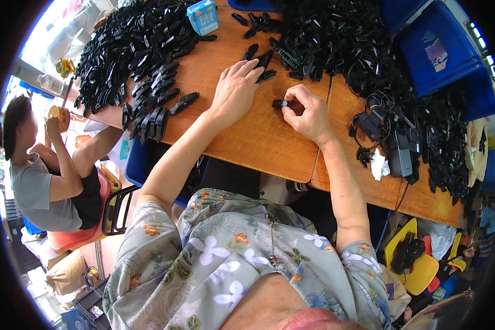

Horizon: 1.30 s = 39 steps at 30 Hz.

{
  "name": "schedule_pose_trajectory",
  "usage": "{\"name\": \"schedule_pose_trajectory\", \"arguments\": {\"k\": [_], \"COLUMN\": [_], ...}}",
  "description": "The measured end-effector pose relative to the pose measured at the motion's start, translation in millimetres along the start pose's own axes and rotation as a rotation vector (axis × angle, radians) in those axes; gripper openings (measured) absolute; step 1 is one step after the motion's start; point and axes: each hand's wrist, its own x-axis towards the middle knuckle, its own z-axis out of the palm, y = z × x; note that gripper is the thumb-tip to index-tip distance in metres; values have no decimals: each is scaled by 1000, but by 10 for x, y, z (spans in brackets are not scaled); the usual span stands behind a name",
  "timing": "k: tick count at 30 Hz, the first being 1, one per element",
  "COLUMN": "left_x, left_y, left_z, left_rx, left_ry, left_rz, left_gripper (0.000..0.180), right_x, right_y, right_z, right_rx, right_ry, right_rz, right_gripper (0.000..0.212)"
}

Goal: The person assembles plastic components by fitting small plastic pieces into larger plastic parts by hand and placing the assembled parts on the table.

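Over the wooden table point(225, 132), my left hand point(236, 91) lies with fingers stretched out. Its fingertips reach a few elongated black plastic pieces point(265, 58) and seem to touch them. My right hand point(309, 113) is closed in a pinch between thumb and forefinger. A small dark plastic piece point(280, 103) sticks out of this grip to the left, just above the tabletop; its exact kind is too small to make out. To the left of my left hand, a single black piece point(185, 103) lies beside neat rows of similar black pieces point(158, 122).
Heaps of black pieces cover the far left point(115, 55) and far right point(335, 38). A light-blue carton point(203, 17) stands between them. At right are a black device with cables point(402, 147), crumpled white tissue point(379, 165) and a blue bin point(445, 55). A seated person point(55, 165) is at left.
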Motion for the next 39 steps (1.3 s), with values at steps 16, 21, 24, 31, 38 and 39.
{"name": "schedule_pose_trajectory", "arguments": {"k": [16, 21, 24, 31, 38, 39], "left_x": [-524, -487, -457, -488, -453, -331], "left_y": [254, 278, 286, 321, 197, 204], "left_z": [-305, -310, -299, -292, -455, -456], "left_rx": [-387, -443, -468, -489, 15, 2], "left_ry": [96, 87, 93, 30, 221, 209], "left_rz": [-92, -89, -81, -97, -123, -112], "left_gripper": [28, 29, 32, 35, 44, 48], "right_x": [24, 30, 67, 48, 129, 159], "right_y": [-64, -48, -65, -108, 556, 588], "right_z": [10, 57, 117, 141, -377, -420], "right_rx": [-28, -128, -191, -168, -743, -762], "right_ry": [-83, -52, -11, -17, 333, 281], "right_rz": [-155, -285, -374, -289, 173, 286], "right_gripper": [18, 18, 24, 14, 45, 53]}}
